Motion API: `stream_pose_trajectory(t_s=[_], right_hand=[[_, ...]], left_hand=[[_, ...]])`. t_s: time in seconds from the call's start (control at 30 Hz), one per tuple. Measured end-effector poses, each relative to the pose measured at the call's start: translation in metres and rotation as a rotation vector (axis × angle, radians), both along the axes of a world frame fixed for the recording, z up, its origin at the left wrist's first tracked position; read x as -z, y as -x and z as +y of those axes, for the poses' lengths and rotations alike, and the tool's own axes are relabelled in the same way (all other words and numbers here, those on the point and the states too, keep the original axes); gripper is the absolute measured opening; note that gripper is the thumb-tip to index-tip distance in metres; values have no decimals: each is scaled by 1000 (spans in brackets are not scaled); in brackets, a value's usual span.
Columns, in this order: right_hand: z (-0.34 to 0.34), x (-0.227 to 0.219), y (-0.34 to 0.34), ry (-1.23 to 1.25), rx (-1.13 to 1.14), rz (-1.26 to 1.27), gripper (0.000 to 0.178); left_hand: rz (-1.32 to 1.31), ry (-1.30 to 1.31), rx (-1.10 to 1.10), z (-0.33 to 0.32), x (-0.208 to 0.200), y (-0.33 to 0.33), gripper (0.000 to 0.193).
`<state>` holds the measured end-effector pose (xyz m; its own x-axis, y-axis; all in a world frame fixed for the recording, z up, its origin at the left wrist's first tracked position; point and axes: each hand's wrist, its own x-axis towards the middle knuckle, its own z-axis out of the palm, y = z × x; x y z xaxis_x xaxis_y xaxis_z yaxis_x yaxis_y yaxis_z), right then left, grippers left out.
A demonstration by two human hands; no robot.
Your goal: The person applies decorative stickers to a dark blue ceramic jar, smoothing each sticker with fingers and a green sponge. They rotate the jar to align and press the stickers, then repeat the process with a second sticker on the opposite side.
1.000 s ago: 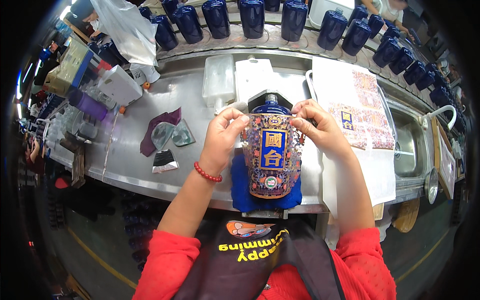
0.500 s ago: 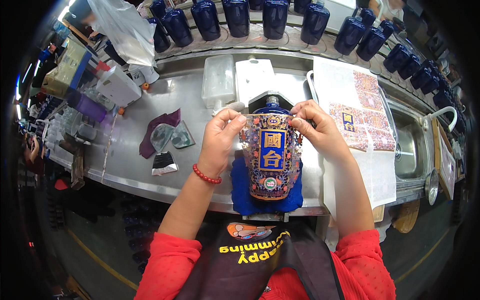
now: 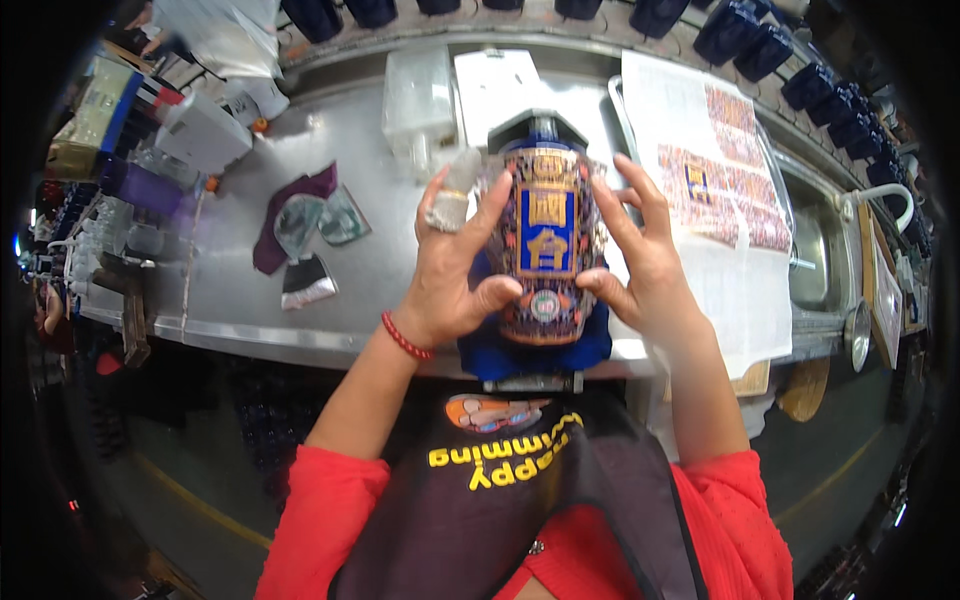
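Observation:
A dark blue bottle (image 3: 541, 131) lies on its back in front of me, neck away, over a blue cloth (image 3: 592, 352). A colourful patterned decal (image 3: 546, 292) with a blue and gold panel covers its upper face. My left hand (image 3: 452, 262) is against the decal's left side, fingers apart, thumb low on the decal. Along the right side, my right hand (image 3: 645, 240) has its fingers spread, its thumb touching the decal's lower part. A pale grey lump (image 3: 449, 208) shows by my left fingers; I cannot make out what it is.
White paper (image 3: 705, 305) with printed decal sheets (image 3: 728, 205) lies at the right, beside a sink (image 3: 818, 262). A clear plastic container (image 3: 418, 105) and white tray (image 3: 494, 85) stand behind. Dark scraps (image 3: 300, 222) lie left. Blue bottles (image 3: 722, 35) line the back.
My hands have gone from pinching the decal's upper corners to lying along its sides. The decal now sits closer on the bottle. The view has shifted, so the bottle appears higher.

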<state>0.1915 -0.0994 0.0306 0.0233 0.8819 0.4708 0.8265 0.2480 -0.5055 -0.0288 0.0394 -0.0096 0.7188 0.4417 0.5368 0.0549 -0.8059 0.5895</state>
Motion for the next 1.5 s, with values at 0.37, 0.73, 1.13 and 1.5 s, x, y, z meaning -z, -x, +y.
stream_pose_trajectory(t_s=[0.37, 0.73, 1.13, 1.5], right_hand=[[-8, 15, -2, 177, -74, 150, 95], [-3, 11, -11, 222, -113, 138, 105], [0, 14, -12, 225, -147, 178, 104], [7, -1, -16, 246, -189, 150, 113]], left_hand=[[-7, 3, 49, 8, 21, 3, 100], [23, 52, 92, 9, 15, 5, 114], [60, 49, 118, 15, 17, 5, 118], [167, 21, 76, 26, 5, 3, 116]])
